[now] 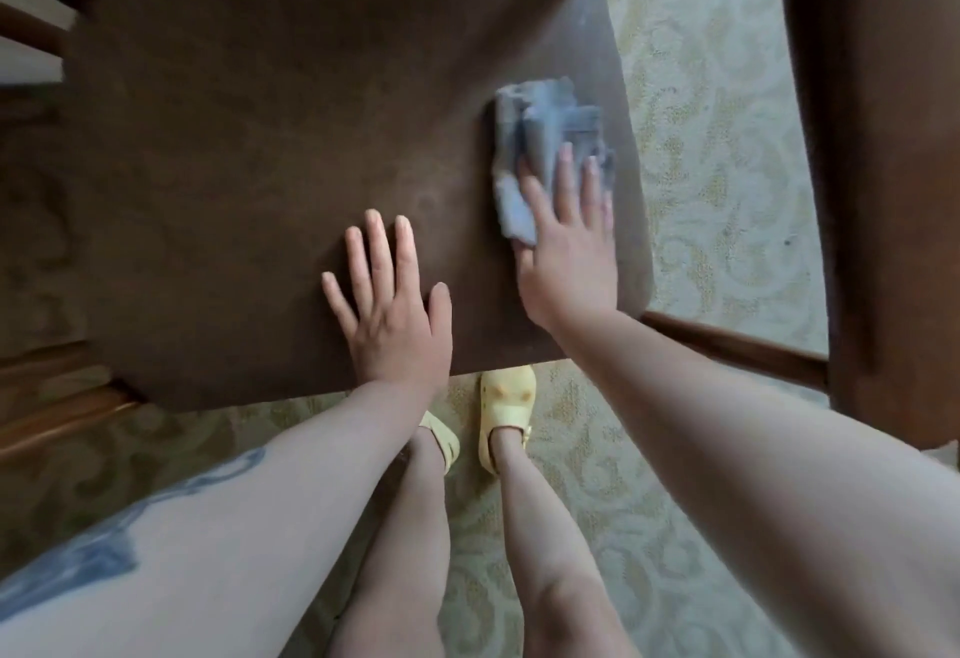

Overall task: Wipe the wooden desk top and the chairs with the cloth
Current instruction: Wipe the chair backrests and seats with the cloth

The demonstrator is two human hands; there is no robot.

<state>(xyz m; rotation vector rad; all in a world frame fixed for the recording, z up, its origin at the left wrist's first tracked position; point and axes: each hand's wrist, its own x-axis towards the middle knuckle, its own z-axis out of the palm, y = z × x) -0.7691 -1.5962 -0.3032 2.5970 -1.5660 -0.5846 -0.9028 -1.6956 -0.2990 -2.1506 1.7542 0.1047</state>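
A big brown chair seat (pixel 249 137) fills most of the view, standing on a pale patterned carpet (pixel 717 148). The left hand (pixel 395 314) lies flat on the seat near the front edge, fingers spread. The right hand (pixel 569 241) presses flat, fingers straight, on a crumpled blue-grey cloth (pixel 540 132) near the seat's right edge. Yellow sandals (pixel 506 397) peek out below the seat

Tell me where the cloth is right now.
In the head view the blue-grey cloth lies bunched on the brown chair seat near its right edge, pressed under the right hand, with the left hand flat beside it.
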